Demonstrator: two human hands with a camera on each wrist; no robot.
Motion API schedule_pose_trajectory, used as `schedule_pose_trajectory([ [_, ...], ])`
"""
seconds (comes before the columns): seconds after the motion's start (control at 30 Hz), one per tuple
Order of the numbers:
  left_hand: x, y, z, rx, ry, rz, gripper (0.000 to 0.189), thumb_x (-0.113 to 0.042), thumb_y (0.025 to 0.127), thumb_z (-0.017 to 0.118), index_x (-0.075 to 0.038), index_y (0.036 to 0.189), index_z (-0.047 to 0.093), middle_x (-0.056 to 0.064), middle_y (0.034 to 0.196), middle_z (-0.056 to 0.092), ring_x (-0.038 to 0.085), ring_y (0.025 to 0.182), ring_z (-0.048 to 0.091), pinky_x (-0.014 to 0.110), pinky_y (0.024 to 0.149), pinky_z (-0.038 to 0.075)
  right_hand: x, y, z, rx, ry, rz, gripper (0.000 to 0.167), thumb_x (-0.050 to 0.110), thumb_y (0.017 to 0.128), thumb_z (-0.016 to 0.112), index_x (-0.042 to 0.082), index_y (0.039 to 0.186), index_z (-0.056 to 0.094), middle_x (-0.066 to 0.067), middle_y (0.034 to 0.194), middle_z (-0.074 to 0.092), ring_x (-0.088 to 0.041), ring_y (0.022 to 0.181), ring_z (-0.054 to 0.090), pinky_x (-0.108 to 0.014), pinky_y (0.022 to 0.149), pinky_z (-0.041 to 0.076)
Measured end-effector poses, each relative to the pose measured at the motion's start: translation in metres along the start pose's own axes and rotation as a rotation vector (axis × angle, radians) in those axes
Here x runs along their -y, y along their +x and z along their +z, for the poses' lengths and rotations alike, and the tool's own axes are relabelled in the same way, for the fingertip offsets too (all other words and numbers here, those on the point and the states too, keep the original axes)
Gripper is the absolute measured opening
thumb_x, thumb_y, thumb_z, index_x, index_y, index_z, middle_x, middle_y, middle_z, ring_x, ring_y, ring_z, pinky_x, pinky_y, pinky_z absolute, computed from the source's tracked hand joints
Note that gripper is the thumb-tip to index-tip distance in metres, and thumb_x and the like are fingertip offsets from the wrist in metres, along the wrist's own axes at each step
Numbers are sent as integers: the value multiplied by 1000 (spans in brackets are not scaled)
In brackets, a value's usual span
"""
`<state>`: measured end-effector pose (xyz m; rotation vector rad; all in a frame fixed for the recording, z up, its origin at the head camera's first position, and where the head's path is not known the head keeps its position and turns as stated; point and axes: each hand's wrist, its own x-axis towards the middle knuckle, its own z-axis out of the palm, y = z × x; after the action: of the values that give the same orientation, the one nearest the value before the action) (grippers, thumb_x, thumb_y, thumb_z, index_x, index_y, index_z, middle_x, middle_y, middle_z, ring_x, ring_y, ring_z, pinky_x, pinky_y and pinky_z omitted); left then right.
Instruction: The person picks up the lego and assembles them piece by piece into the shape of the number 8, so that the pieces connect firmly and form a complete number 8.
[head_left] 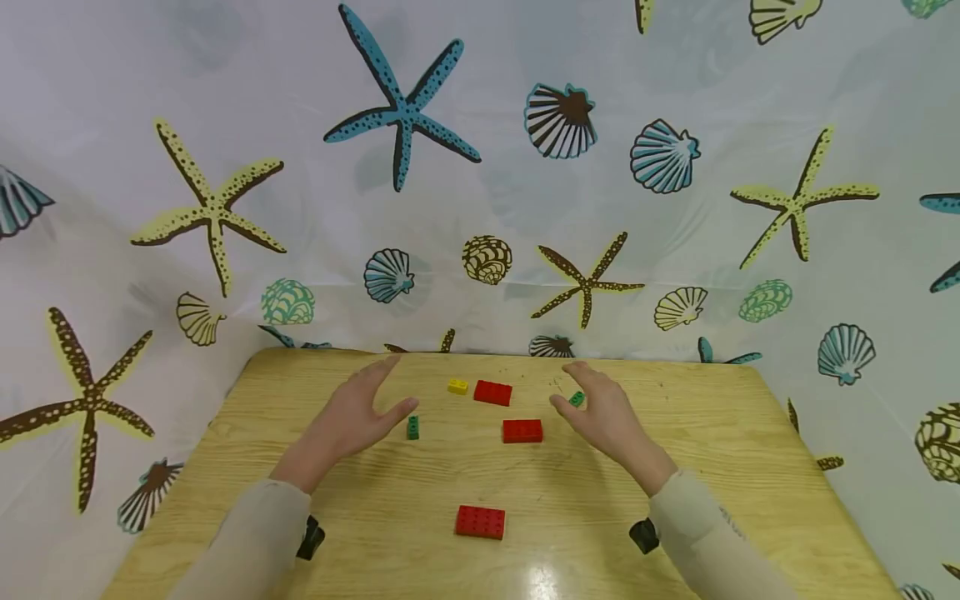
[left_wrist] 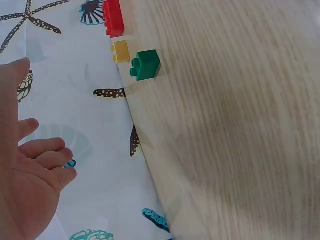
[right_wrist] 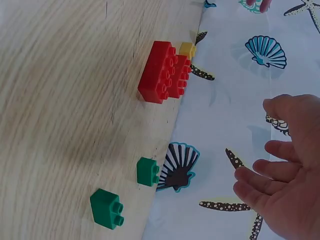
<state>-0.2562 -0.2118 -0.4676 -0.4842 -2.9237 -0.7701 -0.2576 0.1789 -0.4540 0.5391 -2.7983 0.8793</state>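
The grip is released on both sides: the left hand [head_left: 352,421] has its fingers loose and its thumb held apart, holding nothing, and the right hand [head_left: 606,417], across the tabletop [head_left: 712,433], is just as free. From where I stand, going left to right, a small green brick [head_left: 413,427] lies just beside the left thumb, then a yellow brick [head_left: 457,386] near the far edge, a front red brick [head_left: 480,522] studs up, a back red brick [head_left: 492,392], and a middle red brick [head_left: 522,431]. A second green brick [head_left: 576,398] sits by the right thumb; a third green brick [right_wrist: 106,209] shows in the right wrist view, probably hidden by that hand in the head view. That one worries me most: fingers closing blindly could knock it aside. The left thumb, coming inward, might nudge its green neighbour, and an overreach could push the yellow or back red brick towards the far edge, where the patterned cloth [head_left: 450,208] hangs. The side edges lie well apart from the bricks, leaving plenty of wood outside each hand and around the front red brick; only a narrow strip lies behind the back ones.
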Motion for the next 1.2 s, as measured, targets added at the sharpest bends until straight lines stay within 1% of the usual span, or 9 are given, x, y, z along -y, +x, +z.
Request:
schedule_pose_trajectory([
  [0.13,1,-5,6,-45,-45,-12,79,-53,103,64,-7,163,38,25,152,56,47,134,59,64,108,48,4,-7,9,-57,40,-36,50,26,101,74,-1,141,63,-23,144,65,-41,127,66,-57,105,53],
  [0.23,2,-8,13,-97,-61,-7,67,-44,103,67,-4,154,51,25,137,68,43,119,69,60,99,56,7,-13,16,-73,65,-53,44,22,99,75,0,136,68,-20,136,70,-37,117,71,-54,100,57],
  [0.37,4,-11,24,-139,-120,0,52,-31,101,72,-1,142,63,19,118,74,34,103,72,52,88,60,13,-21,24,-40,121,-55,39,21,99,76,1,132,70,-17,129,74,-33,116,72,-52,99,58],
  [0.47,5,-12,32,-126,-194,-18,44,-25,100,74,-2,136,67,17,111,73,29,96,69,46,84,58,17,-28,31,1,204,-50,37,21,99,76,3,131,71,-15,125,75,-32,114,72,-53,98,58],
  [0.6,7,-14,41,-91,-272,-60,42,-22,99,76,-4,135,68,18,113,72,26,97,67,43,84,57,21,-37,41,61,301,-50,34,22,99,75,5,129,73,-12,120,76,-30,109,71,-49,94,59],
  [0.8,12,-15,49,-66,-342,-107,47,-23,98,77,-3,140,65,18,117,72,30,104,69,46,87,60,21,-49,56,156,415,-22,30,25,101,74,12,128,74,-12,120,76,-22,107,70,-36,90,59],
  [0.9,14,-15,54,-58,-344,-123,49,-23,98,77,-1,140,64,18,115,72,29,103,70,45,86,60,21,-55,63,202,473,-6,31,24,101,73,9,128,74,-14,122,76,-20,106,70,-32,89,58],
  [1.07,16,-15,61,-35,-323,-159,52,-21,97,77,-1,143,62,16,114,71,27,102,68,46,88,59,20,-63,73,274,524,15,34,25,101,73,3,126,74,-14,121,76,-14,101,69,-24,85,55],
  [1.2,15,-16,65,-18,-306,-166,56,-20,97,76,0,147,58,15,115,69,26,103,65,46,89,57,20,-70,79,325,559,40,36,27,101,74,3,126,73,-14,120,76,-12,99,68,-22,85,54],
])
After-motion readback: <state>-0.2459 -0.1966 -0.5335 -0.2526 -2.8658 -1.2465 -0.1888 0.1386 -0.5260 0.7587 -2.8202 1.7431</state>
